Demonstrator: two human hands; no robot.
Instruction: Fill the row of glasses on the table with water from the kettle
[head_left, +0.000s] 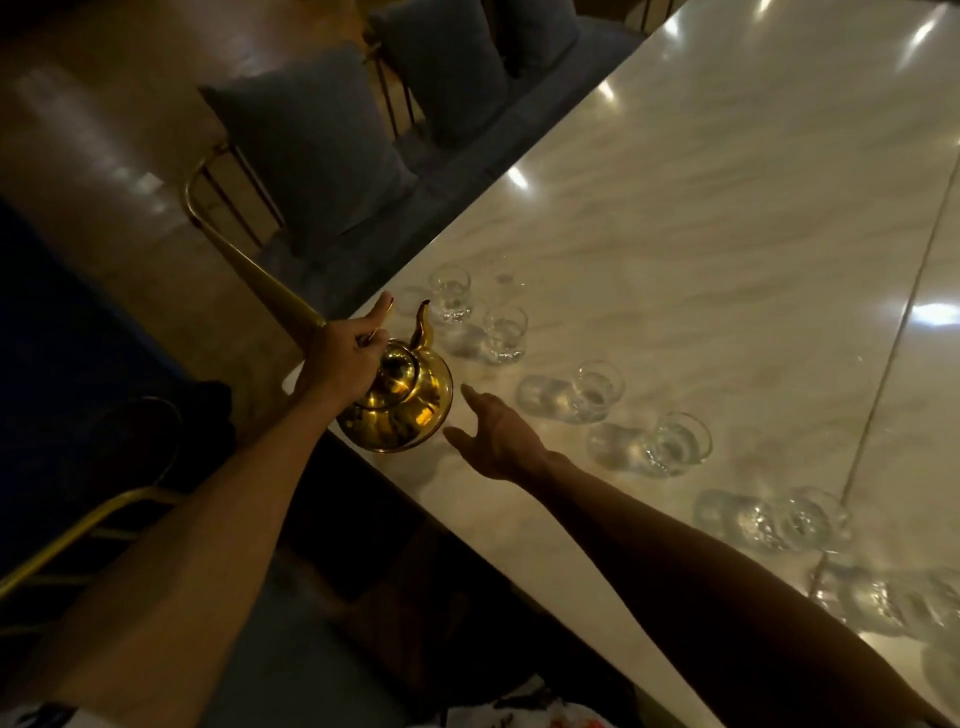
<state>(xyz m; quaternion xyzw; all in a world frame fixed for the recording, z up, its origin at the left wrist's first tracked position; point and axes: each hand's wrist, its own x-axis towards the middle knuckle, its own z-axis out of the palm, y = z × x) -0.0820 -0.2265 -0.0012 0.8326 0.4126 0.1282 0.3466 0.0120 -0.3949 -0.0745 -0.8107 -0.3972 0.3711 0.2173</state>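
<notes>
A shiny gold kettle hangs over the near left corner of the marble table, its spout pointing up toward the far glasses. My left hand grips its top handle, index finger stretched out. My right hand hovers open just right of the kettle, fingers spread, not touching it. Several clear glasses stand in a diagonal row along the table's edge: the farthest glass, then a second glass, a third glass, a fourth glass, a fifth glass and more toward the lower right. Water levels are hard to read.
Grey cushioned chairs with gold frames stand along the table's left side. Another gold chair frame is at my lower left. The table's edge runs diagonally from upper right down to the bottom.
</notes>
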